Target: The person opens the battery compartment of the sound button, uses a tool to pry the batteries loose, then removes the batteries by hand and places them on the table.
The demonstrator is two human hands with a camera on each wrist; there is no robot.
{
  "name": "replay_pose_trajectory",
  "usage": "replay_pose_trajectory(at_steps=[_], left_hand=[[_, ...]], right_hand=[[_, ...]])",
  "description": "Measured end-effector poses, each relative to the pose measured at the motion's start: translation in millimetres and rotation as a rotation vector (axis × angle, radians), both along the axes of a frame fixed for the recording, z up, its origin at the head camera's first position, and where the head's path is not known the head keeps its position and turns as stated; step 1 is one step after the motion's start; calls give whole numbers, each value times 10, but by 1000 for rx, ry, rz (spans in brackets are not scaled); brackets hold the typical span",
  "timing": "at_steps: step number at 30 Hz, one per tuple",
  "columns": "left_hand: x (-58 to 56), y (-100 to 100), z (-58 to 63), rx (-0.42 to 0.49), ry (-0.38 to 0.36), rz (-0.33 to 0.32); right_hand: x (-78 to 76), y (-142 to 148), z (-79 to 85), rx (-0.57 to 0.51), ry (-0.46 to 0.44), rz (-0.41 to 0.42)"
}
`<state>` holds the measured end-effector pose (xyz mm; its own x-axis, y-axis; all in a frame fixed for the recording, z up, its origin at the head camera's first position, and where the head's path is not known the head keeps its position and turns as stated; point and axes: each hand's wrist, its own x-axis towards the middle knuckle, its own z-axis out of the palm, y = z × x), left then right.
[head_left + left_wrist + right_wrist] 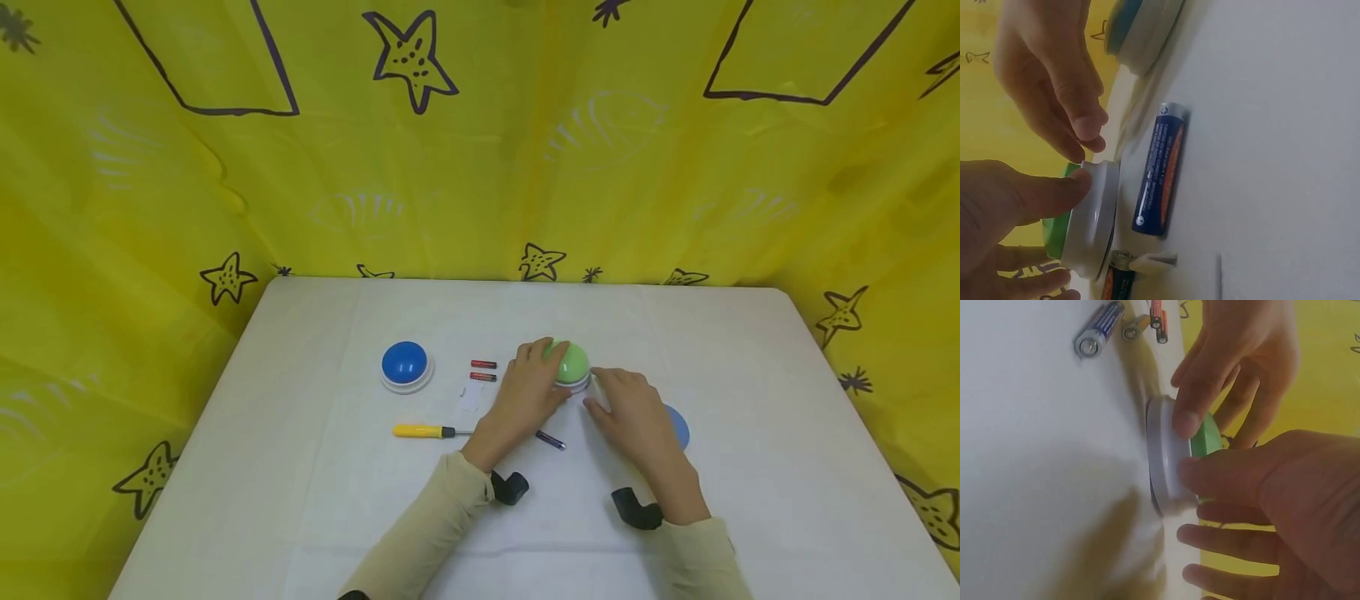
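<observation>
A push button with a green dome (pixel 574 363) and white base (pixel 1092 219) stands near the middle of the white table. My left hand (pixel 531 385) grips it, fingers over the dome and thumb on the base's side. My right hand (pixel 633 414) is at the button's right side, fingers extended; its thumb (pixel 1194 472) appears to touch the base in the right wrist view. A blue battery (pixel 1160 169) lies on the table just in front of the button. Another battery (pixel 1119 278) is partly cut off in the left wrist view.
To the left stands a blue-domed button (pixel 406 363). Two red batteries (pixel 483 371) lie between it and my left hand. A screwdriver with a yellow handle (pixel 418 431) lies nearer, its shaft partly behind my wrist. A lighter blue round top (pixel 678 425) shows beside my right hand.
</observation>
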<state>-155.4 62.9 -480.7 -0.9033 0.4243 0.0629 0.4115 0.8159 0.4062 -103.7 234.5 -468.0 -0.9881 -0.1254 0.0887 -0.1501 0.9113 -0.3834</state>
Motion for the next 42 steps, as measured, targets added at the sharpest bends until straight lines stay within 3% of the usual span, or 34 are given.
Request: replay_pose_trajectory(at_steps=[15,18,24,28,35,42], left_hand=[[-71,-53,-43,142,-32,-14],[-60,-87,-13,167,-52,-4],[-27,-207,104,301,-93,12],[-7,-300,178,426,-188,26],[-11,-503,236,668,-471,27],[-24,-687,250,807,-661,-39]], right_hand=[[-64,-130,-21,-46,-30,-38],[-51,-145,-1,-59,-22,-45],[-1,-154,20,-143,49,-29],[32,-163,24,-218,155,8],[34,-208,46,-318,371,110],[15,-282,126,-378,458,199]])
